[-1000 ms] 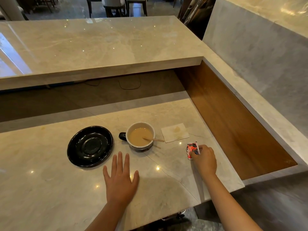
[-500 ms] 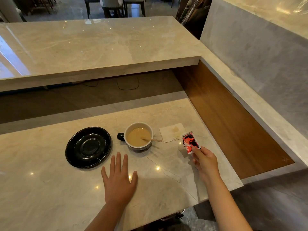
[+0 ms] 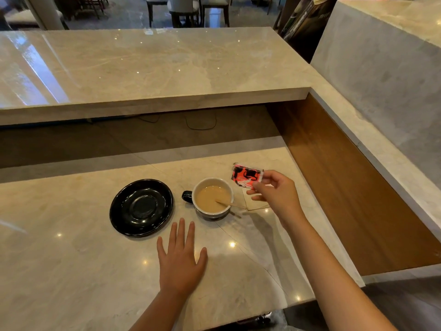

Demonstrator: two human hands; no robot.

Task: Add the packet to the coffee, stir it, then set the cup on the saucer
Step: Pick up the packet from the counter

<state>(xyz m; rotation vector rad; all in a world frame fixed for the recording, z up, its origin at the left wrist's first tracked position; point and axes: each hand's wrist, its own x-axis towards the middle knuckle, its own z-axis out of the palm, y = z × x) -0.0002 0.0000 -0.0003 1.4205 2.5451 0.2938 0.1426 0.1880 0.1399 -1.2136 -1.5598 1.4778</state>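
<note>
- So far we only pinch the packet (image 3: 247, 176) in our right hand (image 3: 276, 197), just beside the cup (image 3: 213, 197), seemingly unopened.
- Our left hand (image 3: 182, 261) lies spread on the counter (image 3: 71, 271).
- Pouring, stirring and moving onto the saucer (image 3: 141, 207) remain.

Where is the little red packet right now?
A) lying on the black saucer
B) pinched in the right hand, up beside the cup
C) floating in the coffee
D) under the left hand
B: the right hand holds the red packet by its fingertips, raised just right of the cup, while the left hand lies flat on the counter and the saucer is bare.
</note>
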